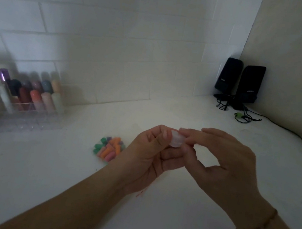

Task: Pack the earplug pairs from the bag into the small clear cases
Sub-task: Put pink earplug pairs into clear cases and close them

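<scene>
the only writing in view sits low on the fronts of the two black speakers [239, 84], pale small lettering too blurred to read. taking the bag of earplugs [108, 148] as the landmark: it lies flat on the white counter [39, 176], a clear soft pouch stuffed with short rounded foam plugs in orange, pink, green and purple. just right of the bag and raised above the counter, both hands meet around a small clear case [176, 140], a round, frosted-looking plastic piece. the left hand [147, 157] holds it from the left with thumb on top and curled fingers beneath; the right hand [223, 160] pinches its right edge between thumb and fingertips, the other fingers loosely bent. whether the case is open or closed, and whether anything is inside, cannot be told. a beaded bracelet [259, 224] circles the right wrist. far left of the bag, against the white tiled wall [118, 40], stands a clear acrylic organiser [29, 111] holding smooth rounded tubes in red, pink, cream, grey and purple, all blurred. far right and behind the bag, the speakers stand in the corner with dark cables [281, 127] trailing across the counter.
</scene>
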A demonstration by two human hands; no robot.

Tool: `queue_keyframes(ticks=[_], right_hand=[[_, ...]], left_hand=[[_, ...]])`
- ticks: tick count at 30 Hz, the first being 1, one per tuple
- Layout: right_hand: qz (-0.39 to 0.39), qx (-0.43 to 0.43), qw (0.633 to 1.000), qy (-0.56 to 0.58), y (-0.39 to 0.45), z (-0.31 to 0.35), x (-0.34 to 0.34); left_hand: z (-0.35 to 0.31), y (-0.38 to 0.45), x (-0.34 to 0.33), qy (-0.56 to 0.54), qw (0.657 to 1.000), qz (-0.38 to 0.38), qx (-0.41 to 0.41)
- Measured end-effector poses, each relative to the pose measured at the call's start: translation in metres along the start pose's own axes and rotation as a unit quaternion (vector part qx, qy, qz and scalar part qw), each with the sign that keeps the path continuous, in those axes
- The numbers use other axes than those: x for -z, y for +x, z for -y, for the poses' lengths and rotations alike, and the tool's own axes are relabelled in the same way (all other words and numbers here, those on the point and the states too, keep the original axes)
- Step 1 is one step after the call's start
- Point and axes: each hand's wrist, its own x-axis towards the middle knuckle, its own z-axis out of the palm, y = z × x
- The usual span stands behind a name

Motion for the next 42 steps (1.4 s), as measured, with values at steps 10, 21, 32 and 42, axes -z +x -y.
queue_keyframes(ticks=[10, 21, 32, 42], right_hand=[[-0.011, 0.007, 0.998, -0.063, 0.001, 0.005, -0.002], [0.046, -0.170, 0.976, 0.130, 0.003, 0.007, 0.004], [0.269, -0.114, 0.956, 0.009, -0.019, -0.011, -0.025], [0.443, -0.055, 0.891, -0.079, -0.029, 0.001, -0.048]], left_hand=[[-0.001, -0.003, -0.004, 0.024, 1.000, -0.015, -0.005], [-0.008, -0.008, 0.004, 0.229, 0.964, 0.109, 0.077], [-0.082, -0.012, 0.054, 0.099, 0.959, -0.263, -0.031], [-0.053, -0.019, 0.058, 0.032, 0.949, -0.313, -0.001]])
